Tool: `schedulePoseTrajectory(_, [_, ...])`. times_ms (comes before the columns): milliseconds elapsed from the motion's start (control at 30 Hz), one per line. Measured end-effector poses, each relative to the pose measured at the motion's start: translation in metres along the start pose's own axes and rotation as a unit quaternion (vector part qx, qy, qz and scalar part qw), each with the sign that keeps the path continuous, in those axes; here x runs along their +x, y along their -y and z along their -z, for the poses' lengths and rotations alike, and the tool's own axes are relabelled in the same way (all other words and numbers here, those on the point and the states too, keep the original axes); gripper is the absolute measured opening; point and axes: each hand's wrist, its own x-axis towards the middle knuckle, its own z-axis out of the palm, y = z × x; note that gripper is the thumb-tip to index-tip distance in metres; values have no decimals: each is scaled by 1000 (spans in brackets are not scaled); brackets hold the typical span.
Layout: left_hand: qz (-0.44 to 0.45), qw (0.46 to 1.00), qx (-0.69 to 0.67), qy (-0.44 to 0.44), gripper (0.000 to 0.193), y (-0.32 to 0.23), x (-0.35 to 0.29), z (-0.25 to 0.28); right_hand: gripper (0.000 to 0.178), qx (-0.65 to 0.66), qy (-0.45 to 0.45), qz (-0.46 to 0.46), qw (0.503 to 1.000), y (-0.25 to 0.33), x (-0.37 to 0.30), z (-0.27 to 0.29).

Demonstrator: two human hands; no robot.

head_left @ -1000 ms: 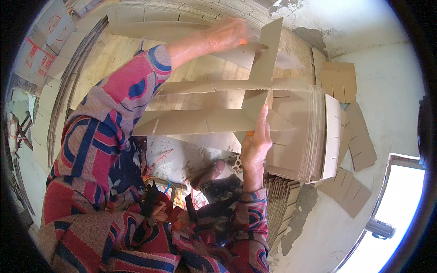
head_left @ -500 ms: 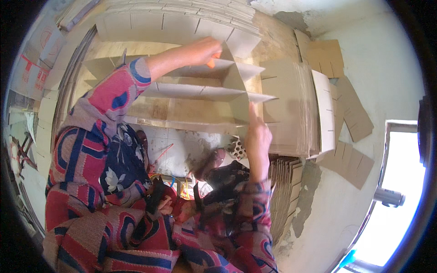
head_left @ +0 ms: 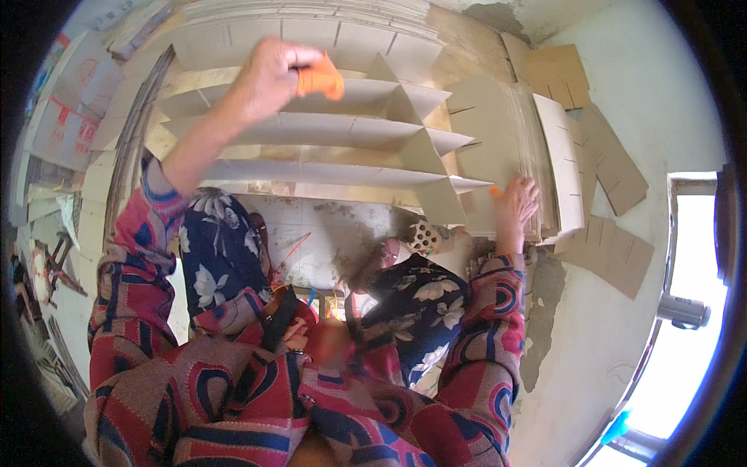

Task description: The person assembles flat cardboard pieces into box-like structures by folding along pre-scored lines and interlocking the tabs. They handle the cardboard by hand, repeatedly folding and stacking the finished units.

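Several long cardboard strips [head_left: 311,128] stand on edge, slotted into a short cross strip [head_left: 420,152] near their right ends. Above the far long strip, my left hand [head_left: 268,74] is raised with no cardboard in it. Its fingers point right, loosely bent, and an orange covering [head_left: 320,79] shows at their ends. My right hand [head_left: 517,204] is at the near part of a stack of slotted cardboard pieces [head_left: 498,124], fingers partly spread and slightly blurred. A bit of orange shows by its thumb side. Whether it grips a piece is hidden.
More cardboard strips [head_left: 311,35] are stacked at the far side, and others [head_left: 136,132] lean at the left. Loose cardboard pieces [head_left: 611,159] rest by the wall at right. A bright window [head_left: 692,257] is beyond. My knees [head_left: 424,307] are close to the near strip.
My left hand has come off the crossing at the far strip and moved left and up. My right hand has left the cross strip and moved right to the stack.
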Motion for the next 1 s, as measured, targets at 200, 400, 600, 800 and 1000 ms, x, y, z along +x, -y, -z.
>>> schedulePoseTrajectory(200, [61,945,-322,20,25,-1,-57,-26,58,185,64,-117,974,-19,23,7])
schedulePoseTrajectory(400, [49,924,-378,-22,27,6,-66,-43,48,283,-121,-142,941,-39,23,7])
schedulePoseTrajectory(600, [-84,989,75,-93,17,42,-80,-59,20,544,-105,-104,826,12,-1,166])
schedulePoseTrajectory(800, [-157,977,137,-51,16,60,-87,-74,59,584,-13,190,789,73,-28,195])
schedulePoseTrajectory(1000, [-180,969,151,-76,13,73,-83,-86,63,533,81,193,820,98,-32,196])
